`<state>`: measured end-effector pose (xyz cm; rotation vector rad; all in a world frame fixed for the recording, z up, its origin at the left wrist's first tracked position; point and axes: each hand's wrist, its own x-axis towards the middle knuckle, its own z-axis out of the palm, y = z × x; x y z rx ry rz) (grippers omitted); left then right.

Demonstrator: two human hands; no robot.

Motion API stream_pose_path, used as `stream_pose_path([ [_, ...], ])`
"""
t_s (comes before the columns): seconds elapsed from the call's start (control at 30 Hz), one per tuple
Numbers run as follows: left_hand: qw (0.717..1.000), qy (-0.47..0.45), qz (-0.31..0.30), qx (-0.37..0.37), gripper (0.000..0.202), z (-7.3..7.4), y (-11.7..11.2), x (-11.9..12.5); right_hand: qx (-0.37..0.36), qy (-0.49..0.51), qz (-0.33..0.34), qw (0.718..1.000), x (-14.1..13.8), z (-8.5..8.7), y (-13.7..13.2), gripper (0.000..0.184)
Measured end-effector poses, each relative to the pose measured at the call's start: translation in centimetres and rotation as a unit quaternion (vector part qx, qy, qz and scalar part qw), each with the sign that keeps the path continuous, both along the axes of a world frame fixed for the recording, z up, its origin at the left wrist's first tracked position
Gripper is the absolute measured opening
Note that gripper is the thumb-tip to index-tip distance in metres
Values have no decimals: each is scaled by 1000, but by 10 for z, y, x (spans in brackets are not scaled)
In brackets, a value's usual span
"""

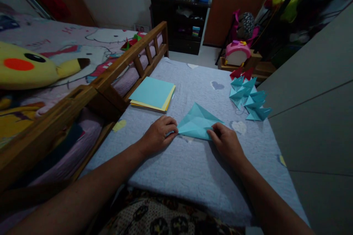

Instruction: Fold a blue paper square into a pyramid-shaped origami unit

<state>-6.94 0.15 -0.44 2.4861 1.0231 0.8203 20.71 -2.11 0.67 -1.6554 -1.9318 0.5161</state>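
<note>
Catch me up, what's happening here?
A person is handling a creased, partly folded turquoise paper sheet with both bare hands, on a pale blue heart-patterned cloth. The left hand is at the paper's left corner; the right hand pinches its right end. Beyond the left hand lies a stack of square coloured paper, light blue on top. Off to the right sit pointed turquoise folded-paper pieces, with red folded-paper pieces behind them.

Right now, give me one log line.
blue sheet: creased; left hand: holding left corner; right hand: holding right end; paper stack: beyond left hand; folded pieces: far right
</note>
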Motion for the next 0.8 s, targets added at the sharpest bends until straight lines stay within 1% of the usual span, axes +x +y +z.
stream_pose_path([
  [0.2,1000,8,16,-9,5,1,-1,1,46,-44,7,998,-3,-8,0,16],
  [0.4,998,17,40,-37,6,1,0,2,56,-56,-5,997,-5,-13,-3,17],
  [0.53,998,27,42,-39,9,3,1,2,49,-59,-4,997,-5,-14,-3,16],
  [0.6,998,36,55,-2,9,6,-2,4,44,-62,-5,997,-5,-15,-3,16],
  [0.67,993,54,78,73,13,10,-10,9,42,-67,-7,997,-5,-16,-2,17],
  [0.7,988,78,72,111,15,12,-16,13,42,-69,-7,997,-5,-16,-2,17],
  [0.73,983,92,48,152,17,13,-23,17,42,-71,-8,997,-5,-16,-2,17],
  [0.8,975,108,-20,192,23,12,-37,26,46,-74,-8,996,-6,-17,-2,16],
])
